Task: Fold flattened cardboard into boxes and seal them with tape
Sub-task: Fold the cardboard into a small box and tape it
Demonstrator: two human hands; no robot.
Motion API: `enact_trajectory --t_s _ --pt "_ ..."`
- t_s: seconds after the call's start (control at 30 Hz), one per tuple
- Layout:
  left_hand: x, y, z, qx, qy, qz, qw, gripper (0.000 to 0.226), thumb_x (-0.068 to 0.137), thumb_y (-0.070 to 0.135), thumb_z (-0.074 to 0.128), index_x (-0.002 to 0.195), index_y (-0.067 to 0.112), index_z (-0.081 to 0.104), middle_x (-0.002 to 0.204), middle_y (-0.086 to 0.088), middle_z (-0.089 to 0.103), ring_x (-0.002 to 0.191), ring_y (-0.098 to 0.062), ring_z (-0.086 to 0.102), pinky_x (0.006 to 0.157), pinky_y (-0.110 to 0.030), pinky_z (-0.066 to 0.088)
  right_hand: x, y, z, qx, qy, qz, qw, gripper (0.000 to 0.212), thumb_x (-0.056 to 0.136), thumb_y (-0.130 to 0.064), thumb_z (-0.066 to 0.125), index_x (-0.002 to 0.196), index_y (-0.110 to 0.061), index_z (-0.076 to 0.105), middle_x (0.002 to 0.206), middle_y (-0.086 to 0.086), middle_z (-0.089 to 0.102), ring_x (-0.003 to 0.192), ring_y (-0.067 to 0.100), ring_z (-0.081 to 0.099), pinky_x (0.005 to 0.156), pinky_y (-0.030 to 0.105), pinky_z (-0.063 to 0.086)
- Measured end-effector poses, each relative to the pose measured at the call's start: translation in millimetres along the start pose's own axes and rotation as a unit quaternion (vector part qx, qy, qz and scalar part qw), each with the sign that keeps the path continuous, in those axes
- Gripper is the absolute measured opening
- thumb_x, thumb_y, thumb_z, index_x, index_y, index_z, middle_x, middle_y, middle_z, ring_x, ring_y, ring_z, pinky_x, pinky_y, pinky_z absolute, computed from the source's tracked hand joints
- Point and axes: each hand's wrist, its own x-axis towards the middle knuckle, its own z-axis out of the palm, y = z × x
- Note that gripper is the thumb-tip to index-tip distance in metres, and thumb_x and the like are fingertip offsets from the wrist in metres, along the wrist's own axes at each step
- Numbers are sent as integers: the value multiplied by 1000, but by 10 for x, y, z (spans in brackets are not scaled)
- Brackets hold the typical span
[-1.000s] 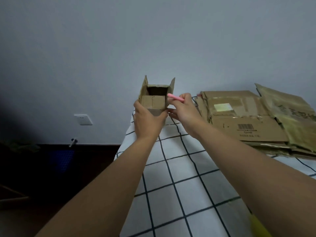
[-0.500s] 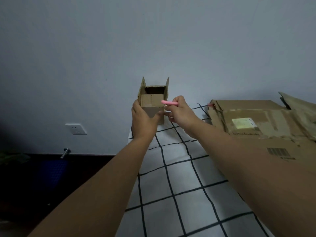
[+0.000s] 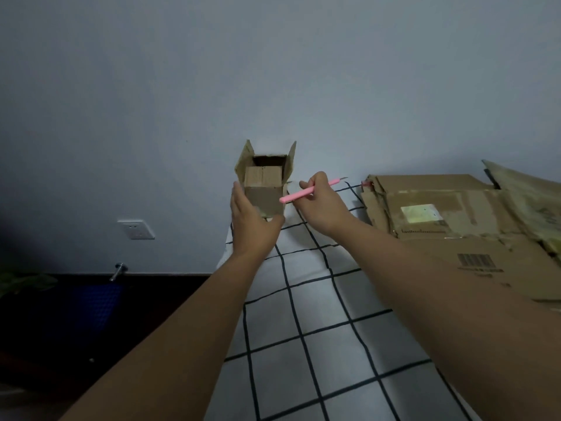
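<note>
A small brown cardboard box (image 3: 263,189) stands at the far end of the table with its top open, two side flaps upright and the near flap folded in. My left hand (image 3: 252,226) holds it, fingers along its left side and thumb at the lower front. My right hand (image 3: 321,208) is just to the right of the box, apart from it, and grips a thin pink craft knife (image 3: 296,196) whose metal tip points to the right. No tape is in sight.
A checked white tablecloth (image 3: 303,329) covers the table. A stack of flattened cardboard (image 3: 440,214) lies at the right. The wall is directly behind the box. Left of the table's edge are a wall socket (image 3: 135,230) and a dark blue object (image 3: 91,305) lower down.
My right hand has pulled away from the box to the right with the pink knife. The left hand stays on the box. The view has shifted slightly left.
</note>
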Motion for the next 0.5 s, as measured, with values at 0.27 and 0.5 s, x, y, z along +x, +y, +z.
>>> enact_trajectory --t_s 0.27,0.5 --pt "-976 496 290 44 -103 100 989 90 86 29 71 156 25 15 160 -1 15 146 -20 18 116 -38 27 -790 26 -834 -98 63 -11 993 13 90 -23 57 94 -18 46 89 9 65 80 29 63 69 44 53" --pt "-1541 1070 721 106 -256 189 942 81 86 43 68 153 33 23 157 1 21 142 -23 25 116 -44 31 -1544 391 -1776 -220 91 34 971 16 89 -15 55 103 -11 47 88 10 60 78 30 58 68 43 50"
